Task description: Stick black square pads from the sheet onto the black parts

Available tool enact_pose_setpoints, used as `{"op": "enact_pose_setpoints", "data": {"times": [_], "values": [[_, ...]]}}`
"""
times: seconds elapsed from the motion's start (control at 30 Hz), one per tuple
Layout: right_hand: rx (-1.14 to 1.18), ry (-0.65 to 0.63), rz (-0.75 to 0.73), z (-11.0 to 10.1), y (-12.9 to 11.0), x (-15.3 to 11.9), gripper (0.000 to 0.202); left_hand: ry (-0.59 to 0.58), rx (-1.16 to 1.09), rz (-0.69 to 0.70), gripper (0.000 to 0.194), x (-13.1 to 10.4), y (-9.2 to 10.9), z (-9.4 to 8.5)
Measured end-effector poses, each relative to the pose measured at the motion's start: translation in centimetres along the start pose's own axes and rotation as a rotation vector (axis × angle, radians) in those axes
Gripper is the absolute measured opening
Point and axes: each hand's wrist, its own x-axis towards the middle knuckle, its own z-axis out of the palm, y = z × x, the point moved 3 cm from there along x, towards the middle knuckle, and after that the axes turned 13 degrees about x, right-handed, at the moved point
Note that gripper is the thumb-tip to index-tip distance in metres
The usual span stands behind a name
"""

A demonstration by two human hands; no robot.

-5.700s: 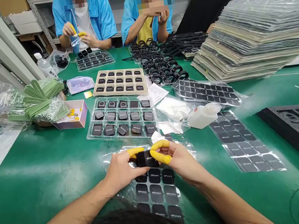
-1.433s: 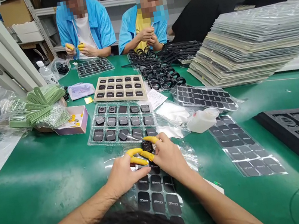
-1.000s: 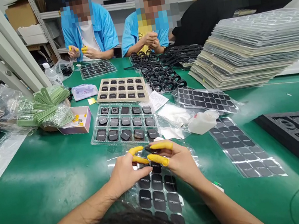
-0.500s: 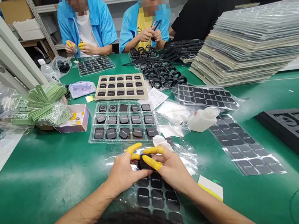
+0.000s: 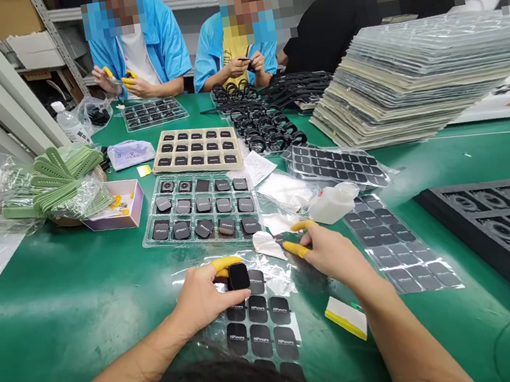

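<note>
Near the middle of the lower frame, the person's left hand (image 5: 204,299) has thumb and yellow-covered fingers clamped on a small black square device (image 5: 238,277), its glossy face turned toward the camera. The device is held above a clear sheet of black printed squares (image 5: 261,340), which runs down to the person's hair at the bottom edge. Right of centre, the right hand (image 5: 336,257) has its yellow-covered fingertips spread apart beside a crumpled white wipe (image 5: 268,245); whether they touch it cannot be told. Below that hand lies a yellow-and-white pad (image 5: 346,318). Just above centre, a clear tray (image 5: 150,239) holds rows of similar black squares, with a beige tray (image 5: 193,168) behind it. A translucent bottle (image 5: 332,204) lies to the right of the wipe, and a black foam tray (image 5: 475,238) fills the right edge below a tall stack of sheets (image 5: 417,84). Green straps (image 5: 63,176) rest at the left, partly under clear plastic. Across the table, two co-workers in blue (image 5: 164,47) work with small items in their hands.
</note>
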Motion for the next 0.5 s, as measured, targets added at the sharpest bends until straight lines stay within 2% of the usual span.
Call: {"op": "enact_pose_setpoints", "data": {"times": [0.07,0.13,0.2,0.27,0.33,0.4,0.5], "values": [[-0.153,0.023,-0.167,-0.3,0.3,0.4,0.031,0.0,0.002,-0.002,0.059,0.0,0.1,-0.1],[-0.138,-0.092,-0.372,0.8,-0.3,0.2,0.027,-0.01,-0.003,-0.007,0.059,0.0,0.2,-0.1],[-0.088,-0.22,-0.479,2.4,-1.0,-0.1,0.028,-0.018,-0.015,-0.002,0.059,0.0,0.2,-0.1],[-0.091,-0.242,-0.457,3.7,-1.2,-0.2,0.028,-0.016,-0.025,0.006,0.06,0.0,0.1,-0.1],[-0.12,-0.221,-0.39,4.1,-1.2,-0.1,0.028,-0.013,-0.031,0.009,0.06,0.0,0.0,0.0],[-0.12,-0.203,-0.375,3.4,-1.3,-0.1,0.031,-0.009,-0.036,0.01,0.059,0.0,-0.1,0.1],[-0.009,-0.15,-0.434,1.8,-2.5,-0.6,0.037,-0.004,-0.038,0.029,0.058,0.0,-0.2,0.3]]}}
